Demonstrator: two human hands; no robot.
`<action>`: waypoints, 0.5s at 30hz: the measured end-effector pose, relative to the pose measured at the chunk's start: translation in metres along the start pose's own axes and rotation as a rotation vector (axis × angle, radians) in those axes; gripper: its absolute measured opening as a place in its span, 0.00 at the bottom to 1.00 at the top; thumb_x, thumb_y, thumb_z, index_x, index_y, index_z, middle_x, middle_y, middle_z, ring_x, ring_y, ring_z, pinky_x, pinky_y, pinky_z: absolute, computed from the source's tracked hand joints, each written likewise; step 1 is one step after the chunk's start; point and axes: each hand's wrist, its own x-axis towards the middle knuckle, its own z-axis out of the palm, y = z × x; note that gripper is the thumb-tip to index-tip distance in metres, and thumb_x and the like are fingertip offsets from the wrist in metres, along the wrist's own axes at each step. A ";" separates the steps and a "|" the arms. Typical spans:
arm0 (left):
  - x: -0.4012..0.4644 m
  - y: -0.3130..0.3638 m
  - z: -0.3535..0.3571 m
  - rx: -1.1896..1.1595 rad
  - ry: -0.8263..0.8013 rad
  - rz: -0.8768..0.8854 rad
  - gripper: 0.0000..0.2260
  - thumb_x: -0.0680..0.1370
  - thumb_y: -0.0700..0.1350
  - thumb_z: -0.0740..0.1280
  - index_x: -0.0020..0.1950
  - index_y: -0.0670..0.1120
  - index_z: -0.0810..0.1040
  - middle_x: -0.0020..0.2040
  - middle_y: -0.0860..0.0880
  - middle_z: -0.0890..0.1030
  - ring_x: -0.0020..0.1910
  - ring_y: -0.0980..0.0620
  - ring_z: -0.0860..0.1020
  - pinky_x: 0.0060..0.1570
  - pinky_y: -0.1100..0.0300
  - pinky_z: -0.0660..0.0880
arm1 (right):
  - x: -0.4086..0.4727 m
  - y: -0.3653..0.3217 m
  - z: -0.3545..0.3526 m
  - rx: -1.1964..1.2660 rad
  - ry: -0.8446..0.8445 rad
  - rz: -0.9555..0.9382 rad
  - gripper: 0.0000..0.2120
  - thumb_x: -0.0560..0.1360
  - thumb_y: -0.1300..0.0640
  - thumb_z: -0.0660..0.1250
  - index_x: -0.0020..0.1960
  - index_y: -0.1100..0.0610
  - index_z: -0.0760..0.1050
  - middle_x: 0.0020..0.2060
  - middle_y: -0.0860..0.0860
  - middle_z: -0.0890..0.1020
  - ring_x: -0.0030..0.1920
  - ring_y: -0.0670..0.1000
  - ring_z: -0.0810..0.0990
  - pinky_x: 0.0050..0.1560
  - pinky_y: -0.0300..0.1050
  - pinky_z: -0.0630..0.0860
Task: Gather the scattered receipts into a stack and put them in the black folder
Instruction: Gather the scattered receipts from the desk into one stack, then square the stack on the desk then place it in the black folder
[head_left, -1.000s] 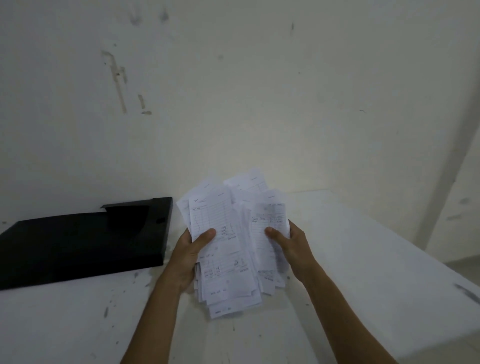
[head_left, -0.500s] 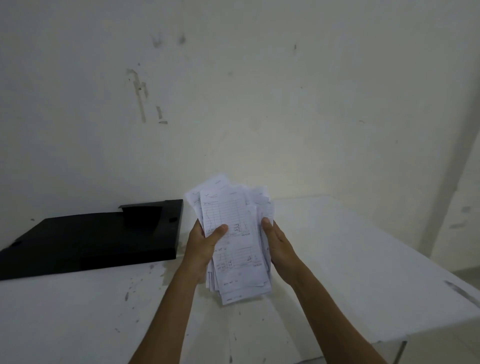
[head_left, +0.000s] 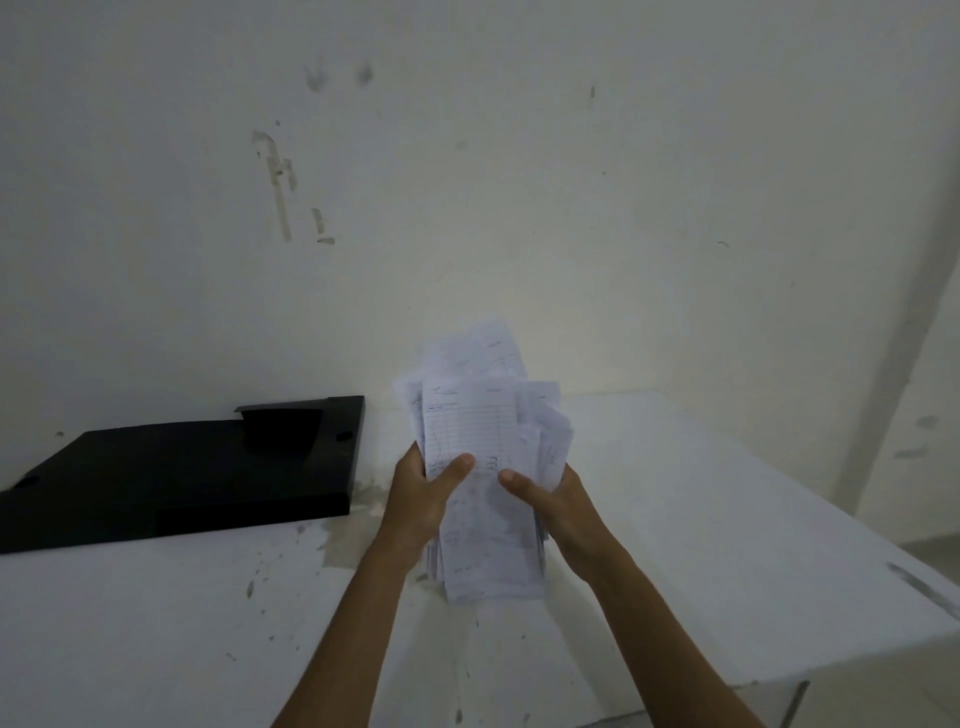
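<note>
Gripping the receipts (head_left: 480, 467) from both sides, the left hand (head_left: 423, 499) and right hand (head_left: 558, 506) hold the stack upright, its lower edge at or just above the table (head_left: 701, 519) (which one is hard to tell). Both thumbs press on the front sheet; the other fingers are hidden behind the paper. Top edges fan out unevenly. The black folder (head_left: 176, 483) lies flat and closed on the table to the left, apart from the hands, near the wall (head_left: 519, 182).

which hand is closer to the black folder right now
Left. The left hand holds the receipts just right of the black folder; the right hand grips their far side.
</note>
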 end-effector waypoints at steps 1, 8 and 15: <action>-0.003 -0.001 0.002 0.015 -0.017 0.000 0.13 0.77 0.41 0.72 0.58 0.55 0.77 0.54 0.53 0.84 0.48 0.60 0.84 0.45 0.63 0.81 | 0.000 0.002 0.001 -0.034 0.009 0.011 0.25 0.75 0.53 0.74 0.70 0.51 0.73 0.61 0.50 0.83 0.60 0.51 0.84 0.57 0.52 0.83; -0.018 -0.020 -0.005 0.081 -0.037 -0.030 0.19 0.76 0.44 0.73 0.64 0.54 0.72 0.60 0.53 0.81 0.57 0.57 0.81 0.50 0.62 0.81 | -0.001 0.018 -0.011 -0.328 0.078 -0.071 0.23 0.74 0.50 0.75 0.67 0.52 0.74 0.59 0.46 0.83 0.59 0.47 0.83 0.54 0.41 0.83; -0.003 0.005 0.001 0.095 -0.024 0.091 0.20 0.77 0.44 0.72 0.66 0.54 0.70 0.59 0.57 0.80 0.57 0.59 0.79 0.51 0.62 0.81 | 0.010 -0.008 -0.017 -0.369 0.040 -0.158 0.21 0.77 0.51 0.71 0.68 0.54 0.75 0.59 0.46 0.84 0.58 0.46 0.84 0.55 0.44 0.83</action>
